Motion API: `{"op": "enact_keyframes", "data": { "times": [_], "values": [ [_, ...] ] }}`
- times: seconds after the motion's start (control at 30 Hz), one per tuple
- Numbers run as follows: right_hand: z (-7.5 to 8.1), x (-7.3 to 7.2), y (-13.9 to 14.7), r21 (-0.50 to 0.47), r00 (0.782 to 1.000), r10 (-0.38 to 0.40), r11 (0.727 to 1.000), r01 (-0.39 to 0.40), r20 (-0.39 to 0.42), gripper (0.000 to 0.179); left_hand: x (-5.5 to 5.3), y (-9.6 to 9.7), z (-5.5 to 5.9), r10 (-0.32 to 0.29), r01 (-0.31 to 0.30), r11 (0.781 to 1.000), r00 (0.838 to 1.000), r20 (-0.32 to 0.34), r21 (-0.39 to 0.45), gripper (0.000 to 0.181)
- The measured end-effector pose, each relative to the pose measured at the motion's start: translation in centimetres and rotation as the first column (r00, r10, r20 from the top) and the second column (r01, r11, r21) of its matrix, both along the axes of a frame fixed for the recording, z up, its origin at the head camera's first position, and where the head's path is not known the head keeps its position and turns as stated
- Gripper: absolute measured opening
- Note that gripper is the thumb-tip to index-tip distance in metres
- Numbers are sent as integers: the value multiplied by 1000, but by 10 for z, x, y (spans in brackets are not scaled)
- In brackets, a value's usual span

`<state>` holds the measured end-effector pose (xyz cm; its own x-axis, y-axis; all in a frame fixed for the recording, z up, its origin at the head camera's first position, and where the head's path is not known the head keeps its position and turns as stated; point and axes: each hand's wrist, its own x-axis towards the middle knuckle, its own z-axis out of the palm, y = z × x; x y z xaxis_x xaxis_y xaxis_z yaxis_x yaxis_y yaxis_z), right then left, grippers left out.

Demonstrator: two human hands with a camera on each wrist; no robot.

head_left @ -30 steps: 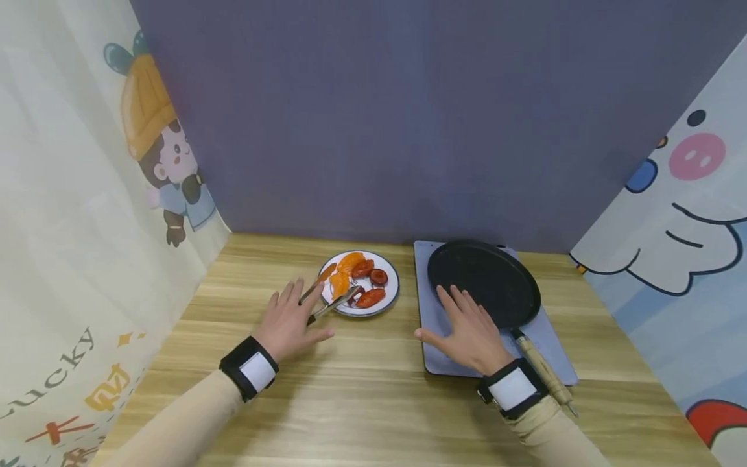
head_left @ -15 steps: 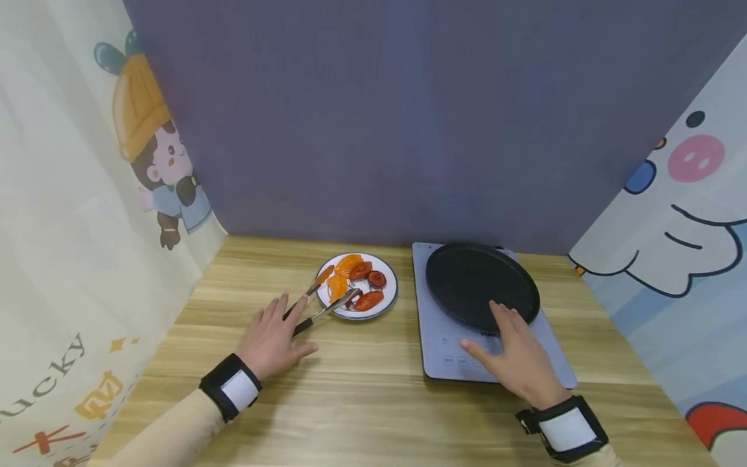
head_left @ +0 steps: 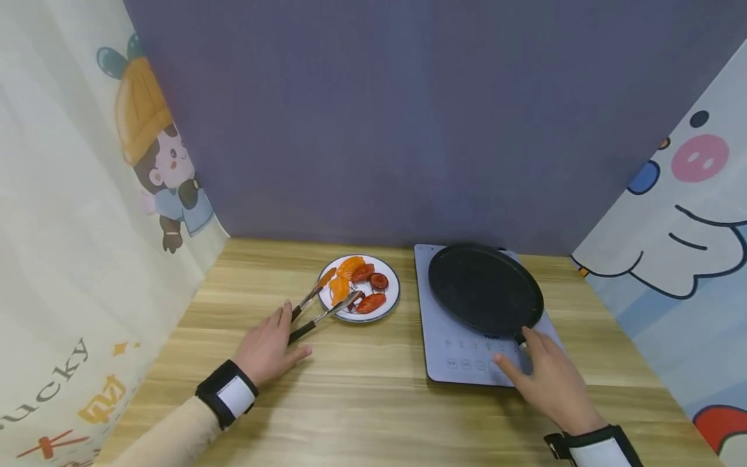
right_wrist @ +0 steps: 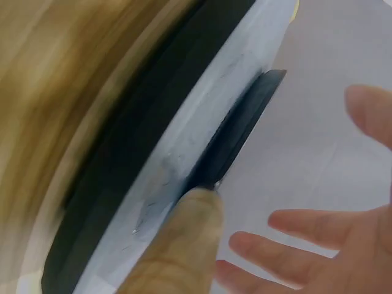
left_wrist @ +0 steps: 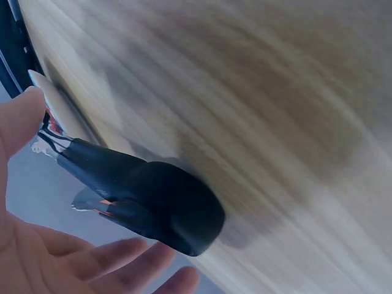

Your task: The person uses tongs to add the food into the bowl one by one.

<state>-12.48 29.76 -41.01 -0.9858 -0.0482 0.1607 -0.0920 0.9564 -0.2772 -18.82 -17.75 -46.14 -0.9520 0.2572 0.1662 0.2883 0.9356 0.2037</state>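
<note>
My left hand reaches beside the black-handled tongs, fingers extended and thumb apart. In the left wrist view the handles of the tongs lie between thumb and fingers, which are not curled round them. The tips of the tongs rest on a white plate with orange and reddish-brown food pieces. My right hand is over the handle of a black frying pan, hiding most of it. Spread fingers show beside the pan's wooden handle in the right wrist view.
The pan sits on a flat grey induction cooktop at the right of the wooden table. A dark grey partition stands behind. Printed curtains flank both sides.
My right hand has moved right and toward me, from over the pan's near edge to its handle. My left hand has drawn back slightly left along the tongs, which now show more.
</note>
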Motion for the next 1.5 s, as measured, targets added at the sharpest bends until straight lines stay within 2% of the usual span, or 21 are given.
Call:
{"op": "enact_keyframes", "data": {
  "times": [0.1, 0.27, 0.37, 0.5, 0.73, 0.87, 1.1, 1.37, 1.5],
  "values": [
    [-3, 5, 8, -10, 999, -35, 999, 35, 20, 88, 2, -2, -3, -5, 5, 1000, 1000, -4, -18, 99],
    [-10, 11, 21, -7, 985, -129, 991, 131, 112, 100, 2, -7, -5, -25, 23, 998, 998, -52, -52, 88],
    [-16, 13, 25, 9, 971, -177, 984, 178, 162, 105, 2, -8, -5, -30, 27, 998, 998, -51, -54, 83],
    [-20, 15, 29, -2, 956, -216, 975, 221, 199, 100, 0, -9, -5, -24, 22, 998, 999, -30, -59, 79],
    [-24, 17, 34, -68, 959, -207, 972, 224, 192, 64, -3, -8, -5, -17, 15, 998, 999, -31, -58, 77],
    [-26, 17, 35, -73, 962, -211, 971, 227, 174, 51, -6, -6, -5, -17, 15, 999, 999, -35, -46, 75],
    [-27, 15, 32, -44, 945, -268, 959, 281, 186, 46, -13, -5, -7, 14, -14, 1000, 1000, 14, -26, 73],
    [-30, 15, 30, -45, 957, -266, 961, 273, 120, 40, -19, -3, -10, 39, -40, 999, 998, 50, 24, 61],
    [-30, 15, 28, -45, 954, -280, 957, 286, 111, 39, -18, -1, -6, 59, -62, 997, 996, 69, 40, 61]
  ]
}}
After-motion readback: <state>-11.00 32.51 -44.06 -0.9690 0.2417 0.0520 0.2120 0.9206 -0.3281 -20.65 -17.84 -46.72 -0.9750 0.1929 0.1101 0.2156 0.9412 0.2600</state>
